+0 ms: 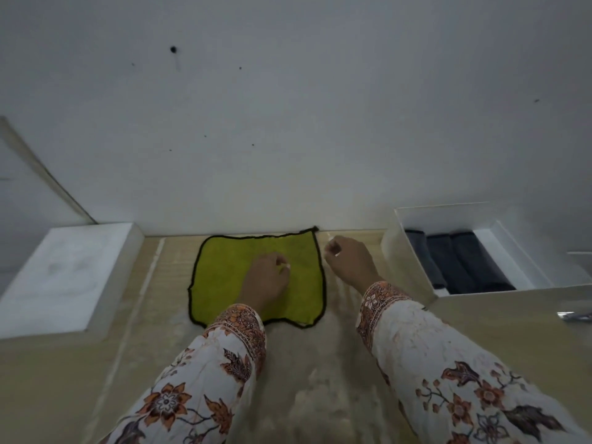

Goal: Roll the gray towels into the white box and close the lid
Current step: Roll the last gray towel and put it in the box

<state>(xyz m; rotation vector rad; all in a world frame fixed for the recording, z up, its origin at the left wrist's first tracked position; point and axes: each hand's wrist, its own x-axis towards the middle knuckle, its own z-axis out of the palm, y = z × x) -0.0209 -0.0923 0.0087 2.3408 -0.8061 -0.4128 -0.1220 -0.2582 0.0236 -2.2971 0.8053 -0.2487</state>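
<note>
Worktop [80, 373]: bare beige surface nearest, floral sleeves across it. Left hand [266, 280]: fingers curled, resting on green cloth [224, 270], spread flat, black-edged, far edge at the wall. Right hand [349, 261]: fingers curled, just beside cloth's right edge; contents cannot be told. White box [413, 251]: far right, open, rolled gray towels [461, 261] inside. White lid [64, 274]: far left.
</note>
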